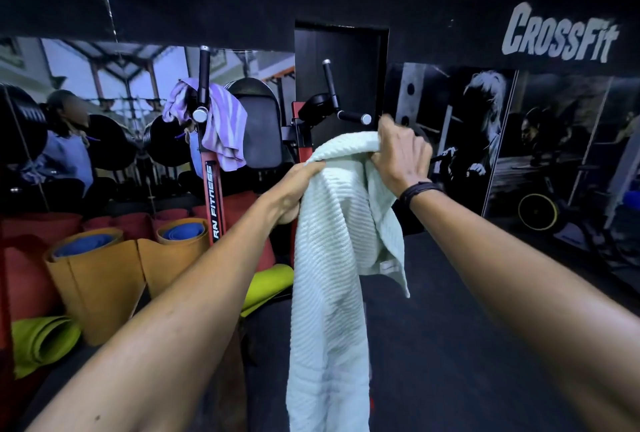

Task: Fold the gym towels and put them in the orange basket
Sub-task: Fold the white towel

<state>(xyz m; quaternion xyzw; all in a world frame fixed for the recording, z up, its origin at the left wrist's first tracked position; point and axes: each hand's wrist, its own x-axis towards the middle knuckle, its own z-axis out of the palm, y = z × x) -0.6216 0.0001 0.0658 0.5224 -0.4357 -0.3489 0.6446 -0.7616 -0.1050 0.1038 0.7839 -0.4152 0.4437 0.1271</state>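
Note:
A pale green ribbed towel (pixel 329 276) hangs long from my two hands in front of a red and black dip station (pixel 213 196). My left hand (pixel 294 189) grips the towel's left side near its top. My right hand (pixel 401 151) clutches the bunched top edge just below the station's right handle (pixel 353 117). A purple and white striped towel (pixel 221 120) is draped over the station's left handle. No orange basket is in view.
Rolled exercise mats in orange (pixel 93 269), red and lime green (pixel 41 341) stand and lie at the left by a mirror. A dark wall with posters and CrossFit lettering (pixel 557 37) is to the right. The floor is black.

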